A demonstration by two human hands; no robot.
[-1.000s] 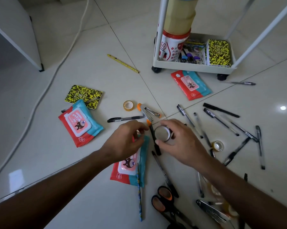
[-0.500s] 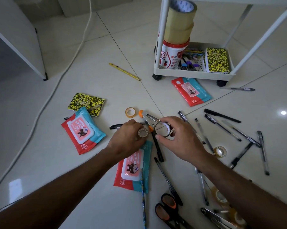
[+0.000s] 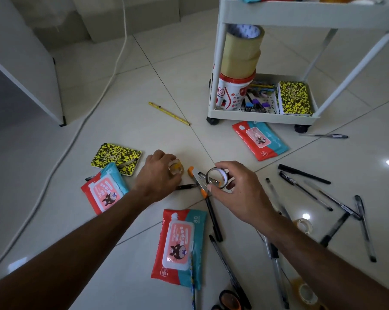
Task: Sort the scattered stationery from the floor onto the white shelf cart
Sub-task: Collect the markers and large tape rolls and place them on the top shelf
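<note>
Seen from above, looking down at a pale tiled floor [image 3: 144, 81] strewn with stationery. Near centre, left hand [image 3: 156, 175] curled around a small amber tape roll [image 3: 176, 168], at or just above the floor; whether a second roll sits under it cannot be told. Just to its 3 o'clock, right hand [image 3: 238, 191] pinching a clear tape ring [image 3: 216, 178] between thumb and fingers, held over an orange-tipped stapler [image 3: 196, 181]. At 1 o'clock, white cart [image 3: 260, 115], its bottom shelf carrying a red-and-white cup [image 3: 232, 92] topped with two brown tape rolls [image 3: 242, 52], pens and a yellow-black notebook [image 3: 296, 100]. Wipes packs on the floor at 2 o'clock [image 3: 260, 139], 9 o'clock [image 3: 104, 189] and 6 o'clock [image 3: 180, 245]. Second yellow-black notebook [image 3: 116, 158] at 10 o'clock, yellow pencil [image 3: 169, 113] at 12. Black pens [image 3: 304, 174] scattered from 3 to 5 o'clock, with another clear tape roll [image 3: 303, 225] among them. Orange-handled scissors [image 3: 230, 299] at the bottom edge. White cable [image 3: 95, 101] trailing across the left.
</note>
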